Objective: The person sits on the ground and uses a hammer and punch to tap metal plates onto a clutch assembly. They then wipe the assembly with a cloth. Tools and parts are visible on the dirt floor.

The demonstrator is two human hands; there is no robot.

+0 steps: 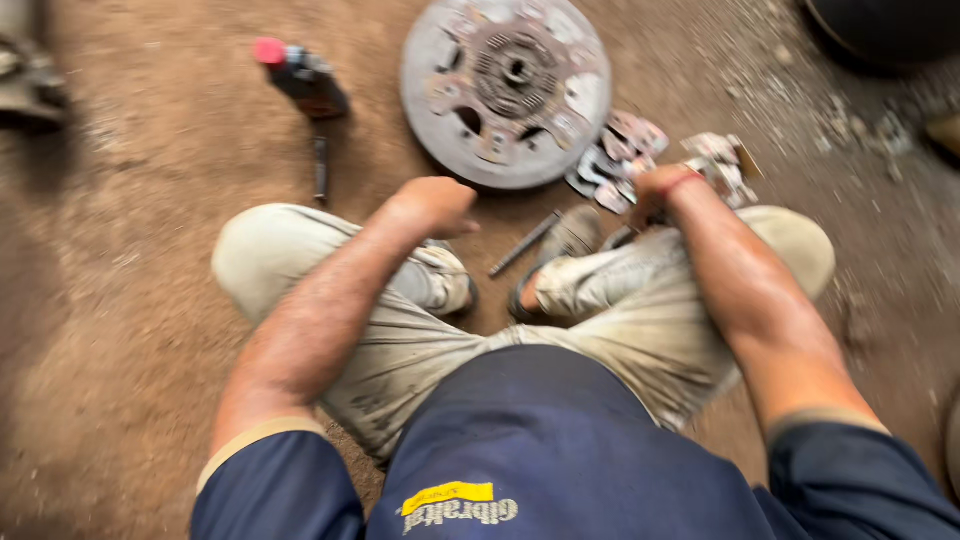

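I am squatting on a dirt floor, and the picture is blurred by motion. A round, worn clutch disc [505,90] lies flat in front of my knees. My left hand [435,205] hovers just below its near rim with the fingers curled in, and nothing shows in it. My right hand [655,188] reaches down beside a heap of small metal plates [615,160]. Its fingers are hidden, so I cannot tell whether it grips one. A thin metal rod [525,243] lies on the ground between my feet.
A black tool with a red cap [300,75] and a short dark bar [320,165] lie left of the disc. More metal pieces [722,160] sit right of my right hand. A dark rounded object [880,25] fills the top right corner, and grey metal [25,70] shows at the left edge.
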